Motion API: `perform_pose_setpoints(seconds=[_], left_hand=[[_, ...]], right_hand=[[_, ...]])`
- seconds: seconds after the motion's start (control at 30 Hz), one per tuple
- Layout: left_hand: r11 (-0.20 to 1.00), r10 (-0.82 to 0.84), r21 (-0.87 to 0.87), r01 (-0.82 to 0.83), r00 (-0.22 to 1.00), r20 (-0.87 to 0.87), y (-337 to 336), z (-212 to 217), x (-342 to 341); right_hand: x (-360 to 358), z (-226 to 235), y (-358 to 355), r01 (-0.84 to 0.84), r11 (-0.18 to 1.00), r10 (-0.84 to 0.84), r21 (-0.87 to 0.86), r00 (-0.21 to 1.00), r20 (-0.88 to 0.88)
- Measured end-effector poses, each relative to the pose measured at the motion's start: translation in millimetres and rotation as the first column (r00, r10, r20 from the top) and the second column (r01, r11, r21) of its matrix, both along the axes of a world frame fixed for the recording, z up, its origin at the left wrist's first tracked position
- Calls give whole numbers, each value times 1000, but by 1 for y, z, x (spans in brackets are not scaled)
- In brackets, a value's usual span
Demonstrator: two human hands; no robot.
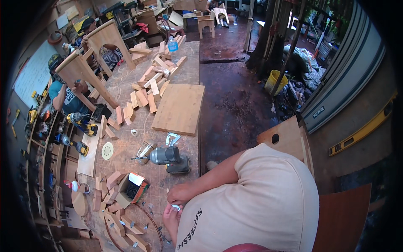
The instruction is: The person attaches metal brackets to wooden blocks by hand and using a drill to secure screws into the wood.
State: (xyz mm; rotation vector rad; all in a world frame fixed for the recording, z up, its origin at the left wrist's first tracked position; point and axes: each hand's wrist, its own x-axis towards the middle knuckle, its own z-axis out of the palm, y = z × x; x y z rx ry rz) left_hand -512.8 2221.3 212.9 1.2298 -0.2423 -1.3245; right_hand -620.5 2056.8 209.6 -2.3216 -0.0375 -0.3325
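My right hand [180, 193] and my left hand [170, 217] are close together at the table's near edge, in front of my body. Between their fingers is a small white piece [176, 207], mostly covered, so its kind cannot be told. Both hands are closed around it. Just beyond them a cordless drill [167, 156] stands on its battery, its bit pointing left. Left of the hands sits an open cardboard box [135, 187] of black screws. Short wooden blocks [136, 241] lie around it, some with small metal fittings on them.
Flat metal plates [172, 139] lie beside a square wooden board [178, 108]. Many wood offcuts [153, 86] and a blue bottle [172, 44] cover the far table. Two more drills [82, 126] and a glue bottle [77, 186] line the left edge. Two people handle a wooden frame [86, 75] at left.
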Motion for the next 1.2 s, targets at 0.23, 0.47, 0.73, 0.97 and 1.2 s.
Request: perform_pose_setpoints(seconds=[0.23,0.47,0.73,0.97,1.2], left_hand=[[1000,9,17,-9,1000,-18,0,2,-3],[1000,-8,18,8,1000,-5,-1,-1,-3],[1000,-19,24,19,1000,-2,0,-3,-4],[999,-23,25,23,1000,10,-1,-5,-4],[997,-78,15,78,997,-1,-1,-7,2]], right_hand=[[0,2,-1,-16,1000,16,-27,1000,8],[0,-5,-1,-14,998,16,-56,999,31],[-3,-7,1,-10,997,13,-77,999,44],[-6,-3,2,-9,997,9,-79,1000,-5],[-6,-9,5,28,999,-30,30,998,50]])
